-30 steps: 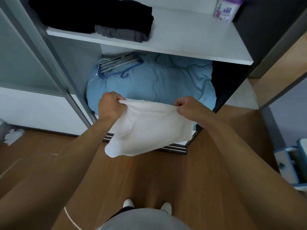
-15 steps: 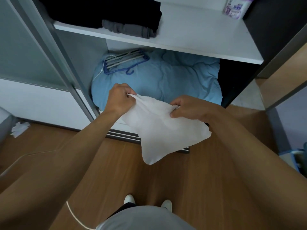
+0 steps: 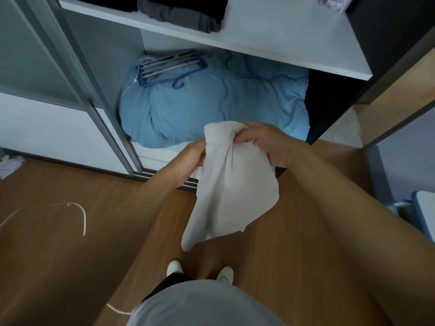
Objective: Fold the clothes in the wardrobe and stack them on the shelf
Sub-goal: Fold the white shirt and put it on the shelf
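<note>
The cloth (image 3: 233, 184) hung in front of me from both hands, gathered at the top, its long axis running down toward my feet and its loose end well off the floor (image 3: 70, 243). My right hand (image 3: 266, 142) was curled over the bunched top edge. My left hand (image 3: 193, 156) gripped the same edge from the left, just beside the right, its fingertips hidden behind the fabric. The right hand was the higher one and the nearer to the wardrobe.

The shelf (image 3: 282, 43) lay ahead and above the hands, well apart from the cloth. A dark stack (image 3: 179, 12) sat on its left part, with bare white board to the right, so I judged the cloth would have to go up and forward, a little rightward. It was only bunched, not yet folded flat.

Below the shelf a blue quilt (image 3: 223, 102) filled the bottom compartment, with hangers (image 3: 169, 67) on its far left. A cable (image 3: 80, 212) lay on the floor to my left.
</note>
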### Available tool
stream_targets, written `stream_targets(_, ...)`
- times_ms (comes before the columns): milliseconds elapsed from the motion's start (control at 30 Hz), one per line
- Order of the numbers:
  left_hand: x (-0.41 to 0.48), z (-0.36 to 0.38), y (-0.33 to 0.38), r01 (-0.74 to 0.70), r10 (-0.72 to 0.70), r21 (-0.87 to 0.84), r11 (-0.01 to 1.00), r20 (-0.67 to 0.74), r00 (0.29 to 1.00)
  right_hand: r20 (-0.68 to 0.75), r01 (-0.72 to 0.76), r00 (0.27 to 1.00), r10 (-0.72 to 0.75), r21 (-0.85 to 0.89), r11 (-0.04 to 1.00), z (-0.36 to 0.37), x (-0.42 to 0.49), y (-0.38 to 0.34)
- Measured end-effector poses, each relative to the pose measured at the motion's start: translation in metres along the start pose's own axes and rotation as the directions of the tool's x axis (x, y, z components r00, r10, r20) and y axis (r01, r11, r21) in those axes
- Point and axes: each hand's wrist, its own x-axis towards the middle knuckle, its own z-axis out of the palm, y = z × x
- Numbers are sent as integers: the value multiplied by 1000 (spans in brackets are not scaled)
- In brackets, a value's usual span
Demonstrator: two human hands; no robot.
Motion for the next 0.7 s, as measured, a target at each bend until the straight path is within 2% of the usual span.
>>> stream_targets(67,-9,-4,-9,0,46,-213,977,213,976,26,-11,1000,10,42,999,0,-2,-2)
stream_targets(133,-16,-7,-16,84,4,-241,967,343,939,47,-12,999,10,34,999,-1,-6,-8)
stream_targets(267,-26,-6,-16,78,-128,144,987,381,916,-35,-32,999,29,-87,996,-9,-12,-23)
stream_targets(333,-27,-1,-12,87,-159,207,974,360,920,-113,-47,993,41,-52,998,-14,-11,-26)
stream_targets(367,-27,0,-12,101,-166,194,976,360,918,-152,-29,988,35,37,999,-17,-10,-27)
stream_targets(467,-28,5,-9,166,-163,18,986,321,933,-300,118,954,13,413,903,-31,-2,-19)
stream_targets(533,-27,4,-6,196,-149,-163,967,259,954,-401,121,913,73,439,890,-36,-2,-4)
stream_targets(567,-26,4,-2,193,-133,-237,952,248,960,-418,75,901,119,419,905,-37,-3,11)
stream_targets(633,-24,2,5,196,-123,-338,920,225,967,-328,-82,914,239,428,900,-33,-7,51)
stream_targets(700,-22,1,13,229,-169,-398,888,181,969,-159,-172,948,276,474,863,-19,-13,89)
